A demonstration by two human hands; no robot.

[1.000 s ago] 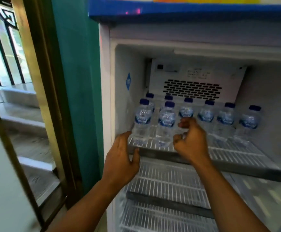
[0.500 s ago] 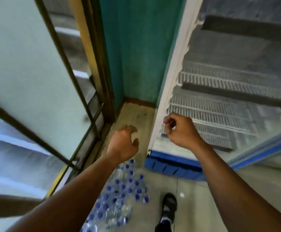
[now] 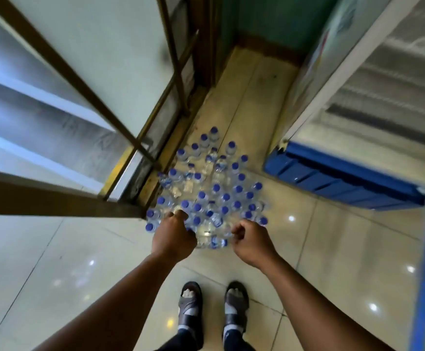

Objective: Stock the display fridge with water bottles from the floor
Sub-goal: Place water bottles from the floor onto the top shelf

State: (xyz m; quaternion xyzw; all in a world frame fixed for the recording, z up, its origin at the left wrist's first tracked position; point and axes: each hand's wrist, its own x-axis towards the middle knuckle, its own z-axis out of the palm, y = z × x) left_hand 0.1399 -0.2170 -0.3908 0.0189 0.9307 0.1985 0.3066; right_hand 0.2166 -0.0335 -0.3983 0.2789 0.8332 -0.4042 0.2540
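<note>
Blue-capped water bottles (image 3: 211, 196) are standing and lying in a tight cluster on the glossy tiled floor (image 3: 79, 262), between a glass door's brown frame (image 3: 92, 100) and the display fridge (image 3: 345, 178) with its blue base. I am seeing the left hand (image 3: 174, 236) hovering over the cluster's near-left edge, fingers curled downward; I cannot tell if it is gripping anything. The right hand (image 3: 250, 240) is hanging at the near-right edge, fingers curled, nothing visible in them.
</note>
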